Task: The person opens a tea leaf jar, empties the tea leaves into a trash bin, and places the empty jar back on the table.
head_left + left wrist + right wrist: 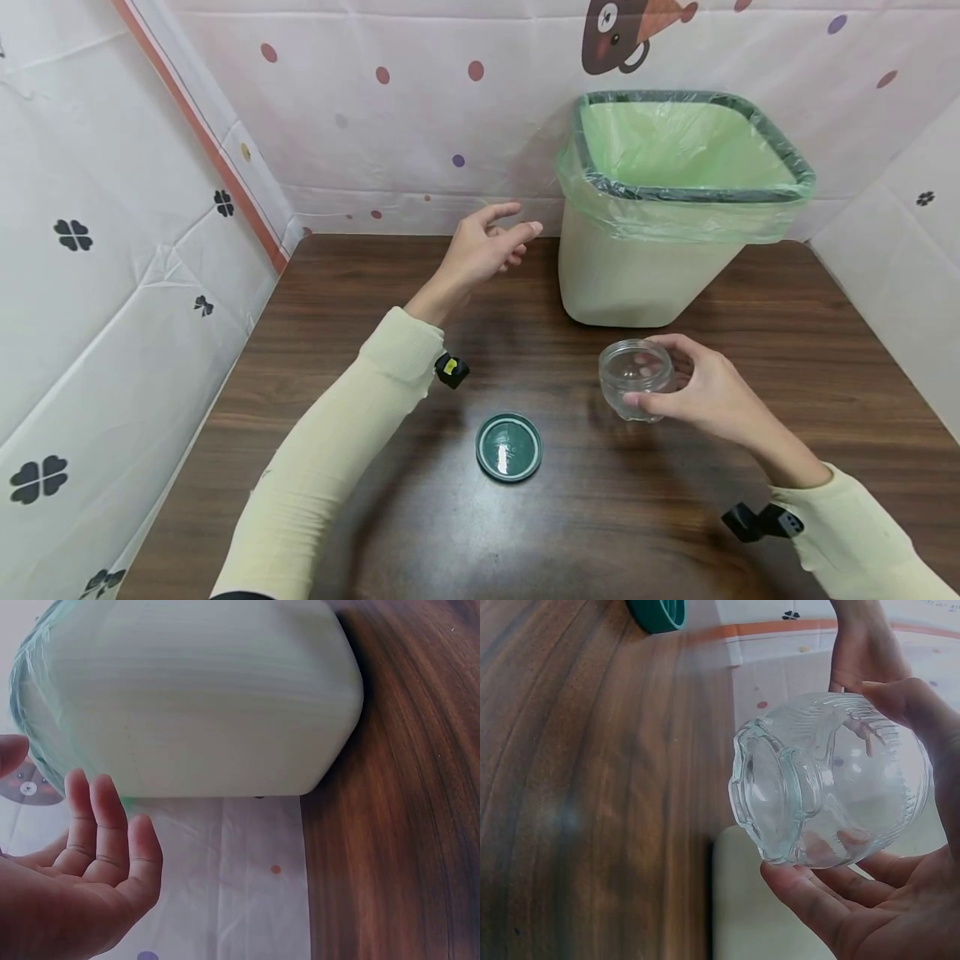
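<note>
A clear glass jar (pixel 628 385) without a lid is gripped by my right hand (pixel 708 392), thumb on the near side and fingers round the far side. In the right wrist view the jar (pixel 832 784) shows a scalloped base and ribbed wall, raised off the table. My left hand (pixel 487 242) is in the air just left of the bin, fingers loosely bent and holding nothing. The left wrist view has these relaxed fingers (pixel 109 832) beside the bin's wall. On the table between the forearms lies a round green lid (pixel 508 447), its inner side up.
A cream waste bin (pixel 630 267) lined with a green plastic bag (pixel 690 146) stands at the back of the brown wooden table (pixel 585 533). White patterned sheets (pixel 360 117) cover the walls behind and at both sides.
</note>
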Tool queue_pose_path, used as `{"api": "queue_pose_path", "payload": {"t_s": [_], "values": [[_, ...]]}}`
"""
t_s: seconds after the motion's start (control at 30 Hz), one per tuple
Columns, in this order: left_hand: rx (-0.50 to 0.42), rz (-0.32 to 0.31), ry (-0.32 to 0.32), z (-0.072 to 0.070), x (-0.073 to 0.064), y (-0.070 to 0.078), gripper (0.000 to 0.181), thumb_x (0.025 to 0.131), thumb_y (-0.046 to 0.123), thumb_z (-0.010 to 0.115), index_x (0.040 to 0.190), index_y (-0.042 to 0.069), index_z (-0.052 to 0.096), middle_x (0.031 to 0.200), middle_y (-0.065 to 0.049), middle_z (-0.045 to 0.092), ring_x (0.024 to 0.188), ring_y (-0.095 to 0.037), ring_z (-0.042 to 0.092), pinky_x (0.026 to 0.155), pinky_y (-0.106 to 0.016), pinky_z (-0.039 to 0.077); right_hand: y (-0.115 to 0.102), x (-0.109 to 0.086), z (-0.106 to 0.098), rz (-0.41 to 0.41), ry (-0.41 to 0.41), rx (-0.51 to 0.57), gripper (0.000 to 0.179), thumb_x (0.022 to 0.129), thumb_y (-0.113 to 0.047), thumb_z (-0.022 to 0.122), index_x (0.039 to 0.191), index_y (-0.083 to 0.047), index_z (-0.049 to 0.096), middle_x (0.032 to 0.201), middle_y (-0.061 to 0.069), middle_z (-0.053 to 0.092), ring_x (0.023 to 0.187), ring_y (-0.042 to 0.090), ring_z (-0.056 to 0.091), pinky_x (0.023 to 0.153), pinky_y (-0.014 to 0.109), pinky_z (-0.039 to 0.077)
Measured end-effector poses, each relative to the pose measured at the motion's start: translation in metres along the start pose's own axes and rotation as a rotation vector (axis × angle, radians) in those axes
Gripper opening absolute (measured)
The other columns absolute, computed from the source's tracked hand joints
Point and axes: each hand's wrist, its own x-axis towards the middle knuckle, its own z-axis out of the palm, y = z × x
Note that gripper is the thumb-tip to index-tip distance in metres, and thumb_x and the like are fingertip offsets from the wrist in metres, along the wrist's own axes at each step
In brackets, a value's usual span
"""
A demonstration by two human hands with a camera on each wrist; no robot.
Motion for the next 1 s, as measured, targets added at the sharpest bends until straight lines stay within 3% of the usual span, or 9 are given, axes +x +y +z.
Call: {"api": "queue_pose_path", "payload": {"t_s": [0.43, 0.87, 1.0], "values": [[0.0, 0.006, -0.007, 0.0, -0.001, -0.003, 0.061, 0.091, 0.034, 0.075, 0.145, 0.014, 0.053, 0.094, -0.01, 0.07, 0.081, -0.019, 0.067, 0.071, -0.029, 0.054, 0.007, -0.002, 0.014, -0.013, -0.036, -0.045, 0.076, 0.071, -0.049, 0.09, 0.129, -0.013, 0.059, 0.109, 0.003, 0.071, 0.1, 0.022, 0.062, 0.081, 0.04, 0.049], [0.032, 0.006, -0.016, -0.004, -0.005, -0.007, 0.059, 0.092, 0.034, 0.074, 0.145, 0.016, 0.054, 0.093, -0.009, 0.07, 0.084, -0.022, 0.069, 0.069, -0.029, 0.054, 0.012, -0.008, 0.024, 0.009, -0.1, 0.01, 0.081, 0.07, -0.047, 0.092, 0.132, -0.012, 0.055, 0.11, 0.006, 0.068, 0.087, 0.018, 0.065, 0.075, 0.035, 0.051], [0.042, 0.004, -0.021, -0.005, -0.006, -0.008, 0.059, 0.092, 0.034, 0.074, 0.144, 0.017, 0.054, 0.093, -0.009, 0.07, 0.083, -0.022, 0.069, 0.069, -0.029, 0.054, 0.015, -0.009, 0.027, -0.003, -0.106, 0.004, 0.081, 0.069, -0.047, 0.092, 0.132, -0.012, 0.056, 0.112, 0.006, 0.068, 0.095, 0.021, 0.063, 0.078, 0.038, 0.05]]}}
